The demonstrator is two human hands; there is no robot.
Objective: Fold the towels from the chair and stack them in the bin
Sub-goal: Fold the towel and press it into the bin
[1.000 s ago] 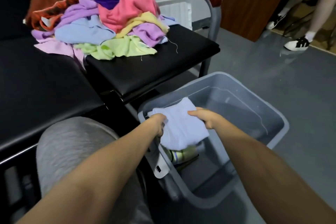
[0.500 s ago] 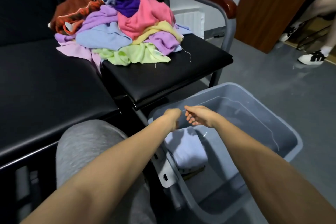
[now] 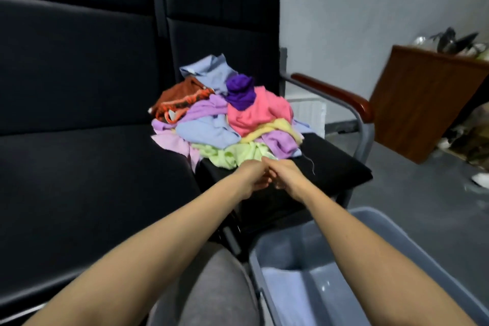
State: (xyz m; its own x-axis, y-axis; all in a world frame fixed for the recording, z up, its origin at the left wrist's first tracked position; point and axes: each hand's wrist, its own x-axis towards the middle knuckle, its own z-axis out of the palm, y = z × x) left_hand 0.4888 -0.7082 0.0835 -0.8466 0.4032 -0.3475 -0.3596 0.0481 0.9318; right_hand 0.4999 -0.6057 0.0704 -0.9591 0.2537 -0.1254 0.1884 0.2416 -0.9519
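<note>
A pile of crumpled towels (image 3: 225, 124) in pink, purple, blue, yellow and orange lies on the black chair seat (image 3: 333, 169). A light green towel (image 3: 232, 153) sticks out at the pile's front. My left hand (image 3: 252, 177) and my right hand (image 3: 287, 176) are side by side at that green towel's near edge, fingers curled under. Motion blur hides whether they pinch the cloth. The grey plastic bin (image 3: 412, 249) stands at lower right, with a folded pale blue towel (image 3: 285, 291) inside it.
A dark padded bench (image 3: 79, 167) fills the left. The chair's wooden armrest (image 3: 336, 95) and metal frame rise on the right of the pile. A brown wooden cabinet (image 3: 423, 103) stands beyond on the grey floor. My grey-clad knee (image 3: 211, 291) is beside the bin.
Both hands let go of the folded pale blue towel, which now lies in the bin. They rose out of the bin and reached to the green towel on the chair.
</note>
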